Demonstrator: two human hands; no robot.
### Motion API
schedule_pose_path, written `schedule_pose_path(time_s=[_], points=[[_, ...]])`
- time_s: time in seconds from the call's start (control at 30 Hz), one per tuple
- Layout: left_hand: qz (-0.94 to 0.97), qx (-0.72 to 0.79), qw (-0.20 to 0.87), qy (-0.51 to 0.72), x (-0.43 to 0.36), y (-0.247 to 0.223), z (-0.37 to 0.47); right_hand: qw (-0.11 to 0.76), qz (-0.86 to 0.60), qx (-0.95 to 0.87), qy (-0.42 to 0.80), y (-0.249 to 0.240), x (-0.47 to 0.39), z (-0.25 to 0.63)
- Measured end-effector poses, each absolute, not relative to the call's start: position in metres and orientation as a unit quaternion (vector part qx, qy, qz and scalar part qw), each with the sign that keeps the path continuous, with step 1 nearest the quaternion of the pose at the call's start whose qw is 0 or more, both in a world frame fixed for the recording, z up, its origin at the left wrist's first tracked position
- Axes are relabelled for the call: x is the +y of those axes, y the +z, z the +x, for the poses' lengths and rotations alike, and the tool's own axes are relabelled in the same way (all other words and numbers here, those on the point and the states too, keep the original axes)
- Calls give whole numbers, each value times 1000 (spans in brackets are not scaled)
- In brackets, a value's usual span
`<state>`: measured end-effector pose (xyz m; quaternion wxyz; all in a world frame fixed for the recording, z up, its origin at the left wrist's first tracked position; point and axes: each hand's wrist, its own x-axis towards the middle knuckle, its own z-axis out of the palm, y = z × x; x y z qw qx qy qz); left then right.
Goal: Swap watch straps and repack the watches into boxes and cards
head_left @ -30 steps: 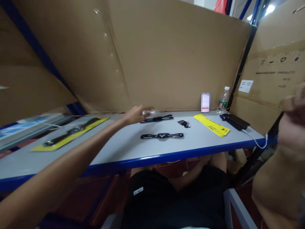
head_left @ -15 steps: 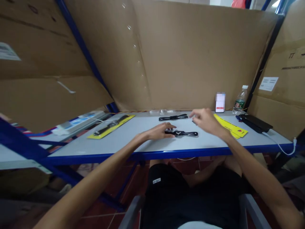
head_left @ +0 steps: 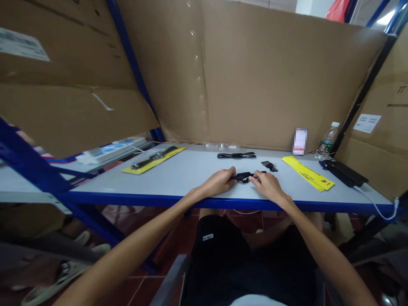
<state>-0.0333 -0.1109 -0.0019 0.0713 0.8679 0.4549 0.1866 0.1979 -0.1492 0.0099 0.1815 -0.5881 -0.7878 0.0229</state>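
Observation:
A black two-handled spokeshave (head_left: 244, 176) lies at the front of the table between my hands. My left hand (head_left: 222, 180) is closed on its left handle. My right hand (head_left: 266, 184) grips the other end, with fingers curled over the handle. Behind it lies a second black spokeshave body (head_left: 236, 155), which neither hand touches. Small dark metal parts (head_left: 270, 166), perhaps a blade and screws, sit just beyond my right hand; their exact shapes are too small to make out.
Yellow cards (head_left: 307, 173) lie to the right. At left is a packaged spokeshave on a yellow card (head_left: 154, 160). A phone (head_left: 300, 141), a water bottle (head_left: 327, 141) and a black case with a white cable (head_left: 346, 173) stand at the right. Cardboard (head_left: 270, 76) walls the back.
My right hand has come down and left onto the right handle of the front spokeshave. The small metal parts now show on the table. The left hand has tightened on its handle.

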Motion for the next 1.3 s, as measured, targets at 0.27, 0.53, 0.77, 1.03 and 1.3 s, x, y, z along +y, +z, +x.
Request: schedule_pose_path(time_s=[0.27,0.53,0.77,1.03,1.3], points=[[841,484,77,228,-128,-9,-21,182,-614,-766,51,3,-133,175],[809,524,22,265,-135,-11,-7,283,-624,-718,127,6,-133,174],[786,546,-8,288,-101,24,18,379,-605,-699,44,23,-102,180],[778,566,-12,271,-47,35,54,396,-599,-691,89,29,-39,204],[779,584,0,226,-45,9,64,378,-562,-727,115,6,-25,217]])
